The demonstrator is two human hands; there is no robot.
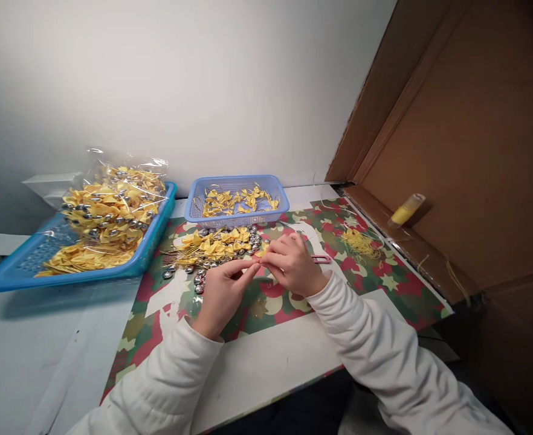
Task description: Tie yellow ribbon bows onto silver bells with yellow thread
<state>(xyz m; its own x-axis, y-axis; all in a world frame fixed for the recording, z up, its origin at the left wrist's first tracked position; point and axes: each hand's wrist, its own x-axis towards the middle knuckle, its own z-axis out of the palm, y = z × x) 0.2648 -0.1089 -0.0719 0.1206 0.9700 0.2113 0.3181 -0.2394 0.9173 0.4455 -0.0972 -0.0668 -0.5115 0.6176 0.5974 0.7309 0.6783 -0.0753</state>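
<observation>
Your white-sleeved left hand [221, 290] and right hand [292, 264] meet fingertip to fingertip, pinching something too small to tell, just before the loose pile of yellow ribbon bows and silver beads [216, 244] on the bench; keep that pinch low and steady.

A small handicraft workbench of the piecework kind, set against a bare white wall [180, 78]. The table [35, 356] carries a patterned mat [384, 290] in red and green. Materials lie in bulk: a large blue tray [17, 266] heaped with yellow bows and metal beads under a clear plastic bag [112, 181], a small blue basket [237, 199] of more bows, and a loose pile of bows and beads [216, 244] on the mat. Yellow thread scraps [359, 241] and a yellow spool [406, 209] rest beside a cardboard panel [466, 133] at the right.
</observation>
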